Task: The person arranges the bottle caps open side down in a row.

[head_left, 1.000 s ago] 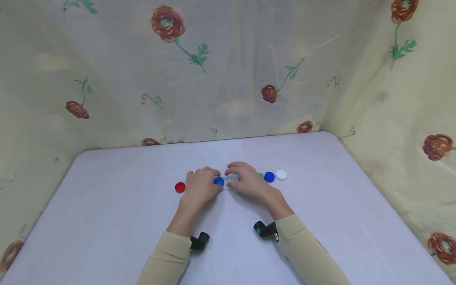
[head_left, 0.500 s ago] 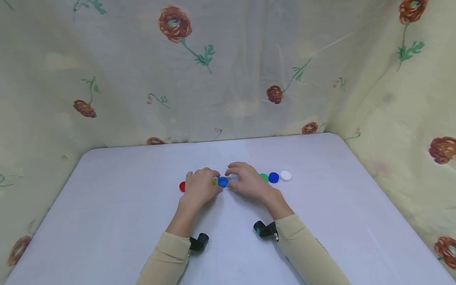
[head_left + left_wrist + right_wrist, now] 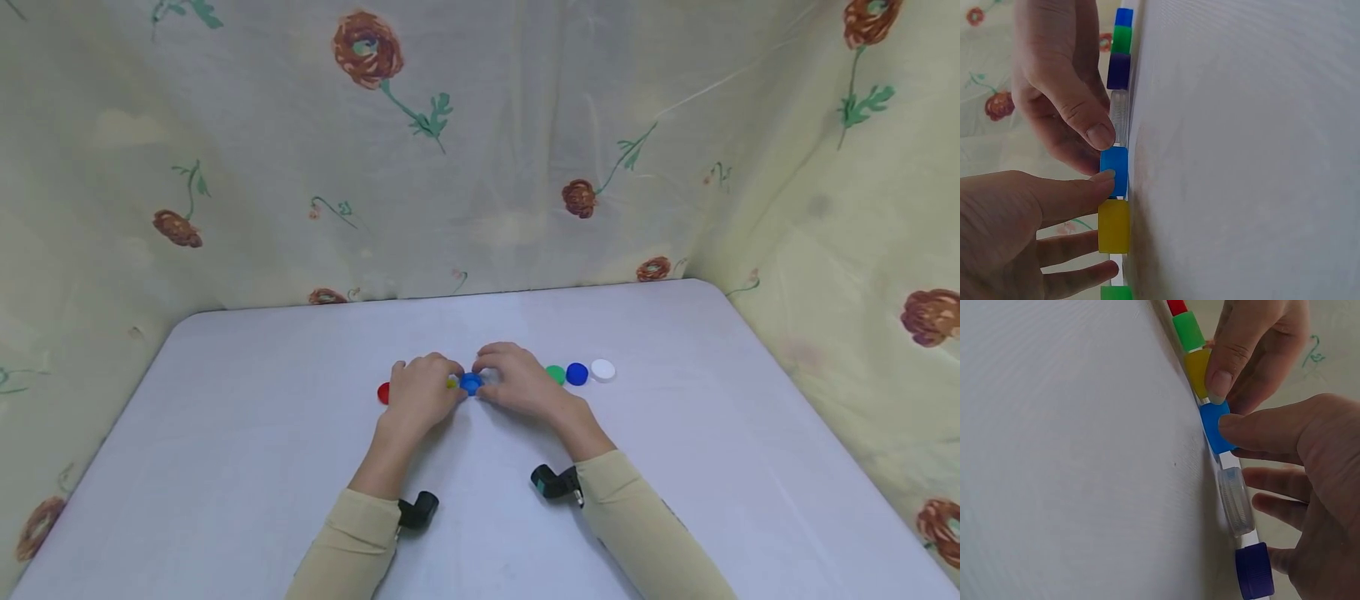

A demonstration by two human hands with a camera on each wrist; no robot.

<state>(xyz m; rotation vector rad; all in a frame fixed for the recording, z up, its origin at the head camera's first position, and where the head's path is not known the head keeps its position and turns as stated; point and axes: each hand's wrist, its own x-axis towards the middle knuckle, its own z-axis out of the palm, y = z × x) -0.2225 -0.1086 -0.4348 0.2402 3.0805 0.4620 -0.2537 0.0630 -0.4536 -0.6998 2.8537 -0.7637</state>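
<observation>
A row of plastic bottle caps lies on the white table, with both hands meeting at its middle. A light blue bottle cap (image 3: 471,384) sits between the hands. My left hand (image 3: 423,387) pinches it from the left, thumb on the near side in the left wrist view. On the other side, my right hand (image 3: 521,383) holds the same cap, its thumb laid over the cap's near wall in the right wrist view. A yellow cap (image 3: 1114,226) stands beside it under the left hand. A clear ridged cap (image 3: 1235,501) is by the right fingers.
Left of the hands, a red cap (image 3: 384,393) is partly hidden. Beyond the clear cap comes a purple cap (image 3: 1254,570), then a green cap (image 3: 555,374), a dark blue cap (image 3: 577,374) and a white cap (image 3: 603,371). A flowered cloth (image 3: 480,167) hangs behind the table.
The head view has shifted slightly. Both hands have moved a little left relative to the caps, covering more of the red cap and uncovering more of the green and yellow ones.
</observation>
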